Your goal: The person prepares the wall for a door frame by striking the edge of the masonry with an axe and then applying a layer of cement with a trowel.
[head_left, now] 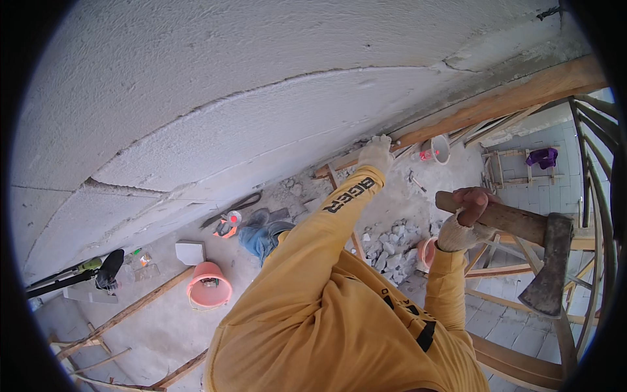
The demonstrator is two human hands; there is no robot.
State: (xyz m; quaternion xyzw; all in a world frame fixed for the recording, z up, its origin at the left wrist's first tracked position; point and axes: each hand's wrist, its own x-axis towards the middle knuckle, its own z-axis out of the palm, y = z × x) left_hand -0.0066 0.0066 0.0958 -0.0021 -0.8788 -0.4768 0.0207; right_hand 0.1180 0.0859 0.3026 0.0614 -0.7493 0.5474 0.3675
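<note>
Hatchet (522, 223) | handle (506, 218) in right fingers (473, 208) | head (552, 264) beyond (dark metal)

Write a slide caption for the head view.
Right hand gripping a wood-handled axe, gloved left hand beside a wooden beam along a pale wall.

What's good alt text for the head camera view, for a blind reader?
A person in a yellow top holds an axe in the right hand; the gloved left hand is at a wooden beam along a pale wall. Below are rubble and pink buckets.
</note>
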